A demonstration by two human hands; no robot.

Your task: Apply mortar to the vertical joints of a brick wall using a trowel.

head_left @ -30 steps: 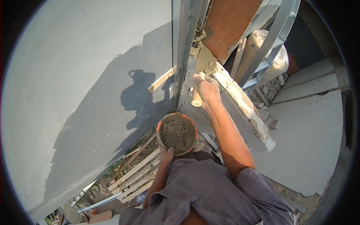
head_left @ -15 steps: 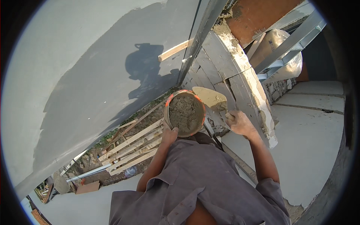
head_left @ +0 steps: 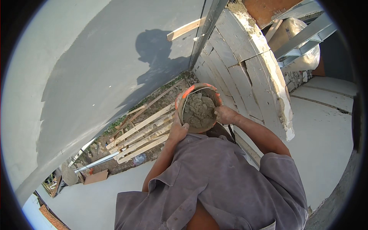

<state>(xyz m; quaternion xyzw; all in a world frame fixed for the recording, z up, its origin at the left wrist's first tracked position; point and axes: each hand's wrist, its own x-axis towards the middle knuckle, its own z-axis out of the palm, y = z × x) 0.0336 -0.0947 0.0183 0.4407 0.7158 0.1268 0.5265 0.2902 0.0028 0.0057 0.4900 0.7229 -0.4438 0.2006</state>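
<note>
Grey wall (head_left: 96, 76) to my left, block wall (head_left: 239, 76) ahead right. Planks (head_left: 143, 136) low down, beyond my left arm. Bucket (head_left: 188, 92) right in front of me, mouth facing up, mortar (head_left: 195, 115) inside. Trowel (head_left: 208, 105) blade in the mortar, coated. My left hand (head_left: 178, 132): fingers clasping the bucket's left side. My right hand (head_left: 227, 115): fingers curled at the right rim round the trowel, handle hidden.

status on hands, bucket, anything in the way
Left hand gripping bucket rim. Right hand at right rim, grip unclear. Mortar inside. Wooden slats left, not blocking.
</note>
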